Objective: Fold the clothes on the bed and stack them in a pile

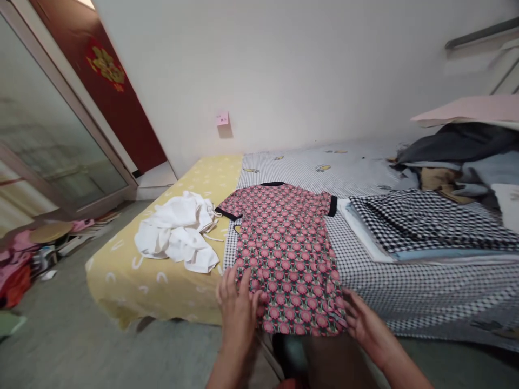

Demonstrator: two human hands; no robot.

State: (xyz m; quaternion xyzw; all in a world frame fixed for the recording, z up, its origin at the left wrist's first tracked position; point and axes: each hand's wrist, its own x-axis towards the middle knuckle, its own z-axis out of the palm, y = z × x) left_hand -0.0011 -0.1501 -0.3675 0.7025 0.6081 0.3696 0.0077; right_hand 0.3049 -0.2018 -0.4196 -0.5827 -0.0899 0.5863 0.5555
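A pink flower-patterned short-sleeved top with black collar and black cuffs lies spread out flat, its hem hanging at the bed's front edge. My left hand rests at the lower left side of the top, fingers spread on the cloth. At the lower right corner of the hem is my right hand, its fingers apart and against the edge of the fabric. A crumpled white garment with drawstrings lies to the left. Right of the top sits a folded black-and-white checked cloth on other folded pieces.
The bed has a yellow sheet on the left and a grey checked sheet on the right. Dark clothes are heaped at the right. Pink items lie on the floor at left. A white wall stands behind.
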